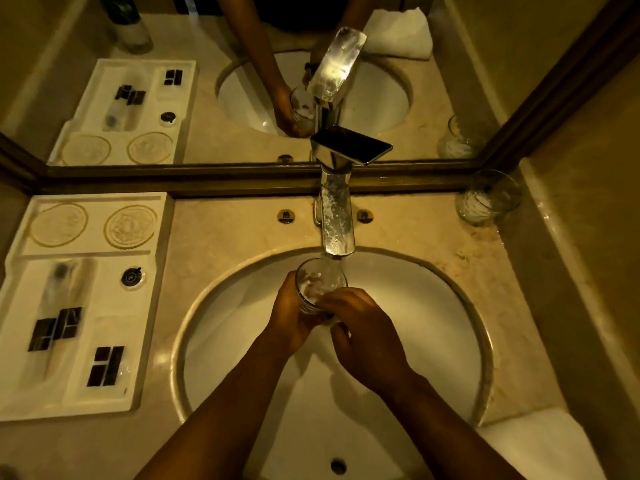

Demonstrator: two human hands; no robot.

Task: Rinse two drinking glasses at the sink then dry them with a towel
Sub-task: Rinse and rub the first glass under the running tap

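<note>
Holding the glass (pixel 320 284) under the tap (pixel 337 223), over the sink (pixel 450 289), my left hand (pixel 294 320) wraps its side while my right hand (pixel 363 330) pinches the near rim. Wet glass may slip from my grip and crack in the basin. Tilting it could splash the desk (pixel 214 230). The second glass (pixel 485 202) waits by the mirror, the towel (pixel 540 445) near right.

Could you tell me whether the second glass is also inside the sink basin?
No, the second glass stands on the counter at the back right corner, outside the basin.
</note>
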